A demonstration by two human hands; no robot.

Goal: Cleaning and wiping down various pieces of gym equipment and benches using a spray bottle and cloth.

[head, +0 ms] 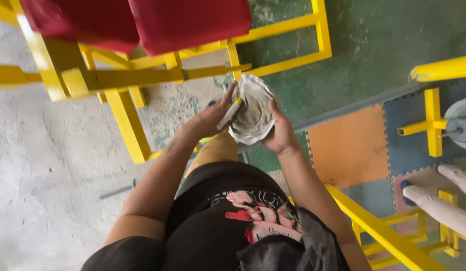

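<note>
Down below the camera, the person's left hand (210,118) and right hand (279,134) meet over a crumpled, dirty white cloth rag (253,113), bunched into a rough bowl shape with a grey-stained middle. The right hand's fingers (274,108) are curled around the rag's right edge, cupping it from beneath and gripping it. The left hand's fingers (228,98) pinch a slim pale stick-like tool with a yellow tip (229,114), which lies slanted against the rag's left rim and touches it; what kind of tool it is cannot be told.

Just beyond the fingertips, a bright yellow painted steel frame (157,75) runs across, with one horizontal bar ending close to the rag's top edge. Further beyond and to the left of the fingers, two red padded cushions (187,22) sit on that frame. Beneath the hands the floor is worn concrete with patchy green paint (373,45). Off to the right of the right hand lie interlocking foam floor tiles, orange and blue (348,148), and well to the right stands another yellow metal stand (432,123) beside a grey round weight plate (461,125). Nearer than the hands, the person's black shorts with a red and white print (253,216) fill the lower view.
</note>
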